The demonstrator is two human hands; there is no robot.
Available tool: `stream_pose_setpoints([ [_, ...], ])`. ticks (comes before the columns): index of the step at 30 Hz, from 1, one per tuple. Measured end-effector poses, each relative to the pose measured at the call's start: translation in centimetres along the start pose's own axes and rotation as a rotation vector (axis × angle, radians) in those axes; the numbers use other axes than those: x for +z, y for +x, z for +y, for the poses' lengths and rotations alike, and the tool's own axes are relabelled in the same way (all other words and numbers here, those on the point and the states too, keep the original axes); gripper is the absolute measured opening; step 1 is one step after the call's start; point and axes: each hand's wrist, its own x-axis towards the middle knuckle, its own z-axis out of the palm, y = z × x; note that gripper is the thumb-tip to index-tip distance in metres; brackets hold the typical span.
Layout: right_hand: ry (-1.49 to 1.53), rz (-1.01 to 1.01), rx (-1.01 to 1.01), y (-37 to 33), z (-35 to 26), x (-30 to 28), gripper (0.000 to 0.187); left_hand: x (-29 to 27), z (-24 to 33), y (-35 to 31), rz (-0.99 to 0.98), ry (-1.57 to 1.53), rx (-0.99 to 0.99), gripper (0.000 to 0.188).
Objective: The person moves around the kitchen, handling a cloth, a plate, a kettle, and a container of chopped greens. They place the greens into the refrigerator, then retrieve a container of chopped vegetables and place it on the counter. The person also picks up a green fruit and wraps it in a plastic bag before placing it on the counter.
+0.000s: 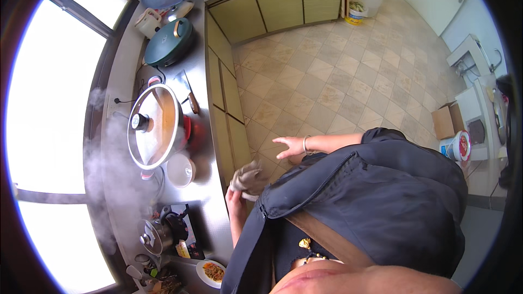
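One cloth (249, 177) in left hand (235, 202), one cleaver (190, 95) on counter (211, 198)

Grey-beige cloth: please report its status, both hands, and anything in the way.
Left hand holding grey-beige cloth; right hand open, apparently empty. Cloth bunched, partly blurred. No obstruction seen at hands; steam beside glass-lidded pan.

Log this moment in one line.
Left hand: holding greyish cloth | right hand: open, empty | countertop: glass-lidded pot beside white bowl | steam: by window

The steel counter (210, 196) bears a cleaver (193, 103), white bowl (180, 170) and green pan (170, 42).
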Motion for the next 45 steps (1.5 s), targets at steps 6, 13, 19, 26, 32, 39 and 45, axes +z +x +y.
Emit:
stream_pose_setpoints([
  [6,1.203,-0.483,0.047,-2.6,-5.3,0.1,0.046,8.4,2.5,4.7,-0.187,-0.199,-0.26,0.036],
  [13,1.177,-0.018,0.118,-3.2,-6.5,-4.6,0.026,12.5,1.4,9.4,-0.086,0.201,0.051,0.031],
  [19,1.161,0.115,0.047,-0.4,-4.8,-10.5,0.024,19.9,0.9,14.9,-0.419,1.048,0.439,0.078],
  [26,1.08,-0.191,-0.03,1.1,0.3,-20.2,0.031,27.7,-0.4,23.5,-0.379,1.298,0.546,0.045],
  [32,0.651,0.083,0.065,0.5,2.9,-28.1,0.019,34.1,-1.1,29.2,-0.442,1.275,0.424,0.023],
  [39,0.361,0.438,0.09,0.3,4.2,-32.4,0.022,37.2,-1.9,34.5,-0.56,0.983,0.214,0.014],
  [45,0.189,0.659,0.118,1.3,3.9,-35.7,0.036,39.4,-1.3,40.2,-0.761,0.653,-0.195,0.028],
])
